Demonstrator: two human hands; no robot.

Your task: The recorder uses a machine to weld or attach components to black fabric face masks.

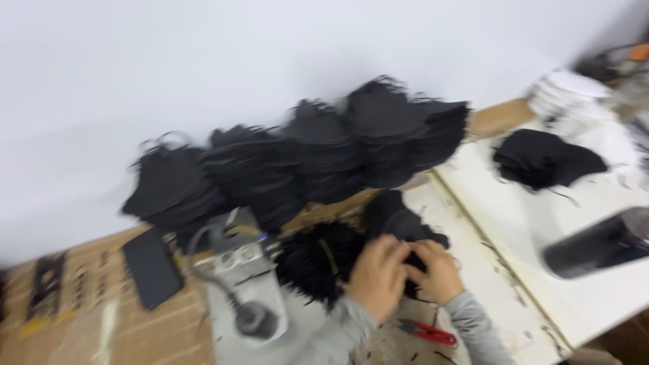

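The fingers of the left hand (378, 276) and the right hand (438, 270) were curled together over a small black fabric piece (412, 267), which was pinched between both hands at the near middle of the table (514, 223); how tightly it was gripped could not be told, since the picture was blurred by motion. Just above the hands, a loose heap of the same black pieces (399, 220) was seen, and to the left of them a bundle of black loops (314, 260) lay touching the grey machine (247, 284).

A risk was judged to lie in the red snips (427, 332), which were left lying just beside the right sleeve (a wrist drawn back carelessly could be caught on them). A thin strap could also be snagged in the neighbouring bundle, so that several pieces would be dragged along at once. Further out, the tall stacks of black pieces (304, 162) were leaned against the wall and looked unsteady; they could be toppled by a knock to the table. The dark phone (152, 269) and the black cylinder (595, 247) at the right edge were well apart from the hands.
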